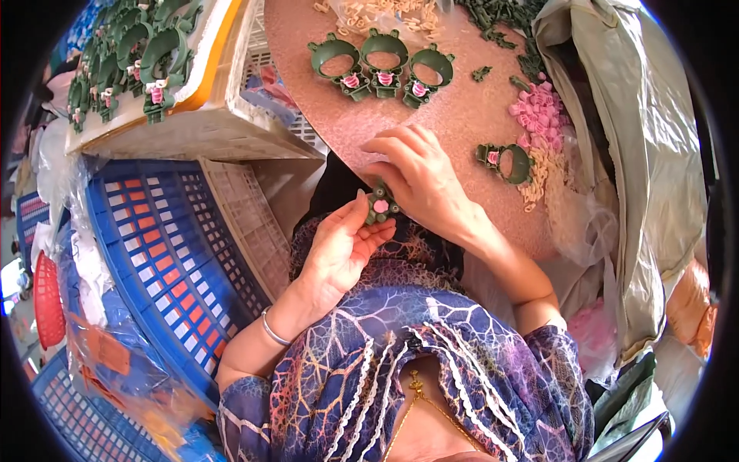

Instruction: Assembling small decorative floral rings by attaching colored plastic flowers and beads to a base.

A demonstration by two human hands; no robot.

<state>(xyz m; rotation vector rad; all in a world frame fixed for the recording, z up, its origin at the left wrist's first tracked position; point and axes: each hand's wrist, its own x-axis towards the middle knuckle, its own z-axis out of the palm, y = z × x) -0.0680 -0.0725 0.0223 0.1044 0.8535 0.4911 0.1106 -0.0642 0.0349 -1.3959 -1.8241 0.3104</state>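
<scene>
My left hand (337, 250) pinches a small green plastic animal-shaped figure (379, 213) with a pink piece on its front, between thumb and fingers. Just above it is my right hand (422, 173), its fingers bent and closed at the figure's top; what they hold, if anything, is hidden. Beyond my hands, three finished-looking green figures with round open rings (385, 61) and pink pieces lie in a row on the table (346, 127). Another such ringed figure (506, 162) lies by itself to the right.
Small pink pieces (536, 115) and cream pieces (546, 175) lie heaped at the right, with dark green parts (504, 15) at the back. A pale sack (616, 100) borders the table. At left, a white foam box (192, 127) bears several ringed figures above a blue basket (165, 262).
</scene>
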